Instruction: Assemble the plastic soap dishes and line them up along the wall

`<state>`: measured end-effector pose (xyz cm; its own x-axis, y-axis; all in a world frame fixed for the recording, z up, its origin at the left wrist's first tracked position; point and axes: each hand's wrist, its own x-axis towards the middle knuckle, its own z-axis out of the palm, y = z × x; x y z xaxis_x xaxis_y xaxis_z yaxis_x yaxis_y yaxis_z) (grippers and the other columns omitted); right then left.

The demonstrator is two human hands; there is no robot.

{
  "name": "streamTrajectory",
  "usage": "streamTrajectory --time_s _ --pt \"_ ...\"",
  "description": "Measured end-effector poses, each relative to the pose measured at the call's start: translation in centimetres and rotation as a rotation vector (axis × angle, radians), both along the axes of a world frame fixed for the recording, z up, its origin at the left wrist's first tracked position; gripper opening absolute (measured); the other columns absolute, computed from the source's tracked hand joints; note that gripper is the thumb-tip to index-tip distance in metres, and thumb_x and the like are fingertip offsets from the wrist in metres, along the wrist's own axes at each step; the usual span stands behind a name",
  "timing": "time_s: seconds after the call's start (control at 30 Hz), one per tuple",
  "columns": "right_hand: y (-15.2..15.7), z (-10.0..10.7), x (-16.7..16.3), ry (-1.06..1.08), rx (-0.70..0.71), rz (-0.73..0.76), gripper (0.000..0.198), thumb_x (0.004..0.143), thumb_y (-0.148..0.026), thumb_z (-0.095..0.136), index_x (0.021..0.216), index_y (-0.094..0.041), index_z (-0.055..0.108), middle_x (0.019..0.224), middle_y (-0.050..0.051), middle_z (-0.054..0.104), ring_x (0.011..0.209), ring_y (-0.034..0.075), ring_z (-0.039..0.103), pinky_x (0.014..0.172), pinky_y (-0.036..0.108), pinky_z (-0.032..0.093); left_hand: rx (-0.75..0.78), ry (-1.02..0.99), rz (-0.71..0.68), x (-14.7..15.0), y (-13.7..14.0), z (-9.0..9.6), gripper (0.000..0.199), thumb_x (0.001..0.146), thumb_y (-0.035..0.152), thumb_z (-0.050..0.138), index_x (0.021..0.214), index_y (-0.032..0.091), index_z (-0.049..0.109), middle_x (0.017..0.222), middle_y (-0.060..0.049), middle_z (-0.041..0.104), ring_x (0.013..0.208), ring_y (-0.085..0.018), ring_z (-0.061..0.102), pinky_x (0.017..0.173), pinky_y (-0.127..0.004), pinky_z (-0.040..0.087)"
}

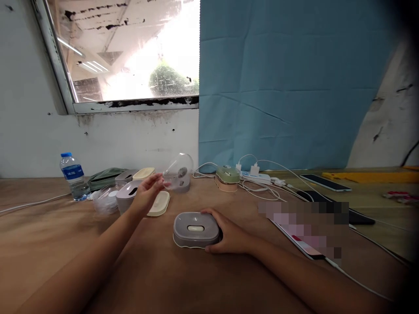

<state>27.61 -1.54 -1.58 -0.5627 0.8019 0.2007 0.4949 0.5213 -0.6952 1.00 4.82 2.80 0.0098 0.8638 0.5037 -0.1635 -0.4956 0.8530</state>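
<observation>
My right hand is wrapped around the right end of a grey oval box with a slot in its top, resting on the table. My left hand is raised at the left, its fingers pinched on the edge of a clear plastic cover, tilted upright, with a dark round patch showing on or through it. Behind the cover stands a small grey container. Below my left hand lie a pale pinkish box, partly hidden by the wrist, and a cream lid.
A water bottle, a green pouch and clear plastic pieces stand at the left. Toward the back is a green-topped box beside a power strip with white cables. Phones, one dark, lie at the right.
</observation>
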Motion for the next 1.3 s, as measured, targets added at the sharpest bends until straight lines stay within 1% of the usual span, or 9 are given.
streamTrajectory --time_s 0.17,0.33,0.5,0.6,0.7,0.77,0.87,1.13,1.3 --pt "-0.7 1.1 -0.3 0.096 -0.082 0.007 0.099 0.051 -0.042 0.074 0.129 -0.018 0.019 0.132 0.014 0.031 0.12 0.028 0.031 0.099 0.041 0.027 -0.249 -0.274 -0.411 0.4 -5.9 -1.1 0.025 0.069 0.024 0.064 0.093 0.02 0.056 0.079 0.002 0.057 0.067 -0.012 0.061 0.072 -0.029 0.048" --pt "-2.4 1.9 -1.0 0.356 -0.007 0.04 0.066 0.063 -0.042 0.067 0.117 -0.022 0.035 0.123 0.009 0.042 0.115 0.025 0.038 0.098 0.04 0.03 -0.293 -0.299 -0.533 1.4 -7.2 -1.2 0.019 0.071 0.022 0.063 0.087 0.019 0.056 0.077 0.004 0.054 0.068 -0.011 0.061 0.073 -0.028 0.047" --pt "-3.2 1.3 -2.6 0.474 -0.069 0.008 0.056 0.065 -0.045 0.065 0.109 -0.024 0.039 0.112 0.009 0.049 0.107 0.026 0.045 0.092 0.042 0.036 -0.299 -0.281 -0.533 2.5 -8.0 -1.3 0.022 0.068 0.024 0.066 0.085 0.018 0.054 0.073 0.003 0.053 0.072 -0.013 0.062 0.076 -0.03 0.044" --pt "-2.8 0.8 -3.1 0.542 -0.056 -0.066 0.073 0.064 -0.043 0.066 0.122 -0.025 0.026 0.121 0.011 0.041 0.109 0.026 0.045 0.092 0.043 0.036 -0.335 -0.3 -0.499 2.9 -8.2 -1.5 0.026 0.067 0.025 0.067 0.089 0.019 0.054 0.075 0.003 0.054 0.069 -0.012 0.061 0.07 -0.027 0.045" --pt "-2.2 1.3 -2.6 0.52 0.175 -0.216 0.095 0.063 -0.032 0.067 0.131 -0.031 0.002 0.137 0.009 0.017 0.116 0.025 0.039 0.095 0.042 0.034 -0.373 -0.303 -0.517 3.0 -8.0 -1.8 0.024 0.07 0.024 0.064 0.091 0.019 0.055 0.076 0.002 0.055 0.067 -0.012 0.06 0.062 -0.024 0.045" --pt "-2.0 2.1 -1.9 0.339 0.36 -0.195 0.087 0.064 -0.026 0.065 0.131 -0.033 0.011 0.139 0.005 0.013 0.119 0.025 0.034 0.097 0.041 0.033 -0.405 -0.287 -0.556 2.9 -7.6 -2.0 0.022 0.072 0.024 0.061 0.092 0.018 0.056 0.075 0.001 0.056 0.068 -0.012 0.06 0.06 -0.023 0.045" --pt "-1.8 2.9 -0.9 0.084 0.461 -0.135 0.068 0.064 -0.025 0.062 0.125 -0.032 0.033 0.134 0.003 0.028 0.121 0.027 0.03 0.098 0.042 0.03 -0.458 -0.251 -0.564 2.7 -6.8 -2.6 0.024 0.074 0.025 0.059 0.098 0.017 0.057 0.078 -0.001 0.058 0.068 -0.01 0.059 0.061 -0.021 0.045" --pt "-0.3 0.7 -0.7 0.098 0.209 -0.134 0.078 0.047 -0.043 0.075 0.115 -0.023 0.043 0.118 0.008 0.044 0.11 0.028 0.041 0.093 0.041 0.035 -0.379 0.152 -0.275 1.8 -5.3 -4.0 0.035 0.078 0.038 0.051 0.108 0.02 0.054 0.117 -0.006 0.052 0.112 -0.019 0.044 0.096 -0.032 0.031" --pt "0.2 -0.4 -1.1 0.096 0.032 -0.117 0.073 0.057 -0.046 0.069 0.119 -0.021 0.04 0.122 0.009 0.042 0.113 0.027 0.04 0.094 0.04 0.034 -0.393 0.293 -0.359 1.6 -5.3 -4.8 0.044 0.078 0.039 0.049 0.117 0.021 0.041 0.12 -0.007 0.048 0.111 -0.02 0.044 0.092 -0.033 0.034"
